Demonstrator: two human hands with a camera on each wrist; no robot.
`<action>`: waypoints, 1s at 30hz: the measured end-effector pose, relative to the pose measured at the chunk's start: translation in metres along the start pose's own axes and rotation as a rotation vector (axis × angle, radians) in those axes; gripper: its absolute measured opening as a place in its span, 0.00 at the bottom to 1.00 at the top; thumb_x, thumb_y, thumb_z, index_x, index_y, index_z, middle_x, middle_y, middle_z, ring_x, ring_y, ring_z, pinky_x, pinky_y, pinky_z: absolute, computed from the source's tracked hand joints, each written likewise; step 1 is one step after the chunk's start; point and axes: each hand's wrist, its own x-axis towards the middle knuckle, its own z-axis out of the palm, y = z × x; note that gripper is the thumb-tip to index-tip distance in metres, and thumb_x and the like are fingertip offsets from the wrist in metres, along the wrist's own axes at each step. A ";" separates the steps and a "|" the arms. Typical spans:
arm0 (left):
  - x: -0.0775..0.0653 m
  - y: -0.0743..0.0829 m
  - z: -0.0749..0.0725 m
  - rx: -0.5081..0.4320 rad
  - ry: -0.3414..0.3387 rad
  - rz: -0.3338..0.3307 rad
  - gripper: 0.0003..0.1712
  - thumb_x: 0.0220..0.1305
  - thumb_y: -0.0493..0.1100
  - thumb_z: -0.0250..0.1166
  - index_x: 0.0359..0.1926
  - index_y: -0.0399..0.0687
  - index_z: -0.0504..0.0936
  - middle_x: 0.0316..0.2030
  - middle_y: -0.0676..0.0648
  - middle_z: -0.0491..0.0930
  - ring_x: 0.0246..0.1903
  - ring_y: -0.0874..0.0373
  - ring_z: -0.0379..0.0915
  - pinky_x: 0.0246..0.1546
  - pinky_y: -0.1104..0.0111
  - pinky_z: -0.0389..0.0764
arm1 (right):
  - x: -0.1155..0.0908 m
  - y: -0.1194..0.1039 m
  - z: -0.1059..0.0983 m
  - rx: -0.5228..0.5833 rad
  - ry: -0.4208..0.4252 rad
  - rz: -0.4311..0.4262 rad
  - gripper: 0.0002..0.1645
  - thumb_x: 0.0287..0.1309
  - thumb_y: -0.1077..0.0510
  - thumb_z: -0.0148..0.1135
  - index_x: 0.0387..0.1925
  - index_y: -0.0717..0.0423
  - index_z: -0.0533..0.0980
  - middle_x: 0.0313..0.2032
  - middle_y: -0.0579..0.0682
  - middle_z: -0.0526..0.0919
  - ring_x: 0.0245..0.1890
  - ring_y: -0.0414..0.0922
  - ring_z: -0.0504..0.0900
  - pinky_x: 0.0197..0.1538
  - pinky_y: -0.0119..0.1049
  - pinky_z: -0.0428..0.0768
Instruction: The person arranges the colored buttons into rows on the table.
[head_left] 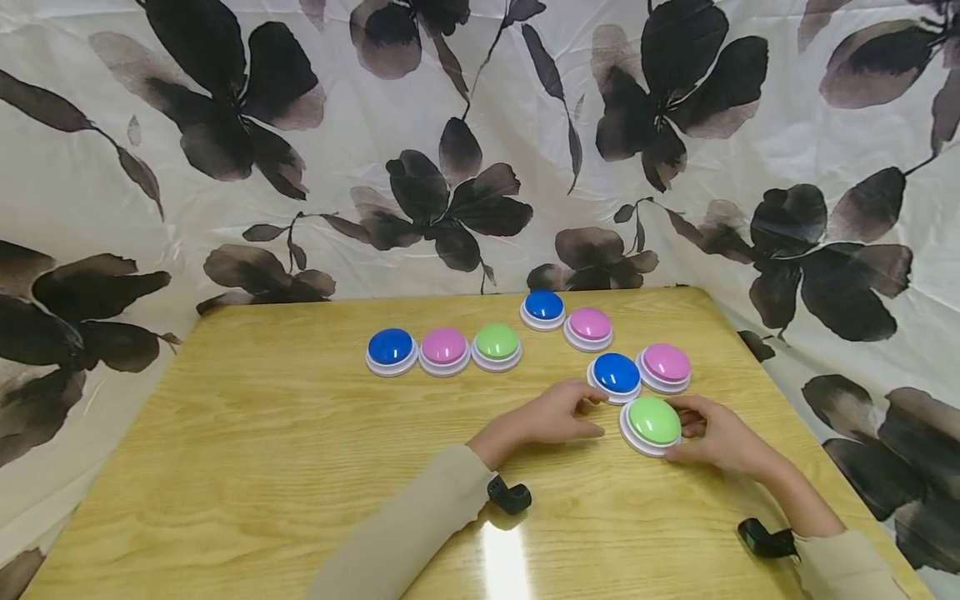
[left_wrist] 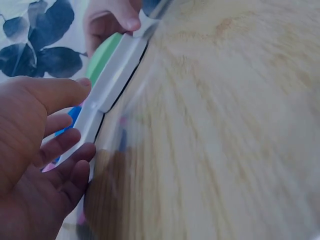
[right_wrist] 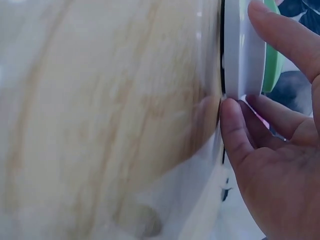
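Note:
A green dome push button (head_left: 654, 422) with a white base sits on the table's right half. My right hand (head_left: 716, 435) grips this button's right side, thumb at the near rim and fingers at the far rim. In the right wrist view the thumb and fingertips meet the white base (right_wrist: 244, 55). Left of it my left hand (head_left: 553, 414) has its thumb and fingers apart, holding nothing. Its fingertips are right at the rim of a blue push button (head_left: 617, 373). Touching distance behind these two stands a pink push button (head_left: 666, 363).
Farther left, a blue button (head_left: 391, 347), a pink button (head_left: 444, 346) and a green button (head_left: 497, 342) form a row. Another blue button (head_left: 543, 306) and pink button (head_left: 588, 324) stand near the back edge. A floral cloth (head_left: 525, 108) hangs behind the wooden table (head_left: 247, 433).

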 end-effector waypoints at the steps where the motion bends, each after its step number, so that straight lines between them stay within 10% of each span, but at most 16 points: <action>1: 0.002 0.000 0.002 0.006 0.009 0.006 0.28 0.60 0.44 0.70 0.60 0.39 0.76 0.53 0.45 0.77 0.48 0.61 0.74 0.49 0.78 0.72 | 0.001 0.000 0.000 0.001 -0.005 -0.006 0.49 0.42 0.54 0.80 0.62 0.72 0.66 0.48 0.58 0.76 0.46 0.50 0.75 0.46 0.32 0.79; 30: -0.012 0.002 0.009 0.141 0.027 0.073 0.37 0.45 0.52 0.80 0.57 0.48 0.80 0.44 0.58 0.77 0.44 0.69 0.67 0.46 0.81 0.67 | 0.007 -0.037 0.044 0.024 0.001 -0.069 0.43 0.40 0.54 0.81 0.56 0.68 0.72 0.39 0.51 0.78 0.38 0.45 0.76 0.39 0.32 0.79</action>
